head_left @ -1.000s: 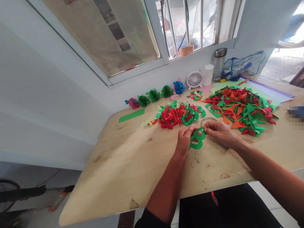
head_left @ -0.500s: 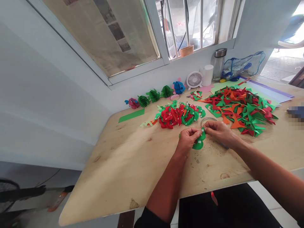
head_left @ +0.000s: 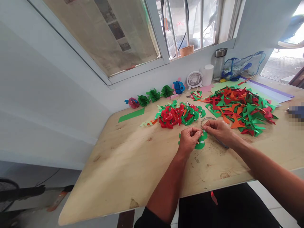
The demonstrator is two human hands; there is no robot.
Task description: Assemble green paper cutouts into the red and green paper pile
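Green paper cutout, curvy, w/ at least 1 white patch, is btwn the 2 hands, over worktop. L hand grip pinches it; R hand fingertips pressed together by its upper edge, contents can't tell. Looks like fine edge work; next move prob. needs light, steady fingers.

Your wooden table has a pile of red and green cutouts, a big heap of colored scraps and a green strip on it.
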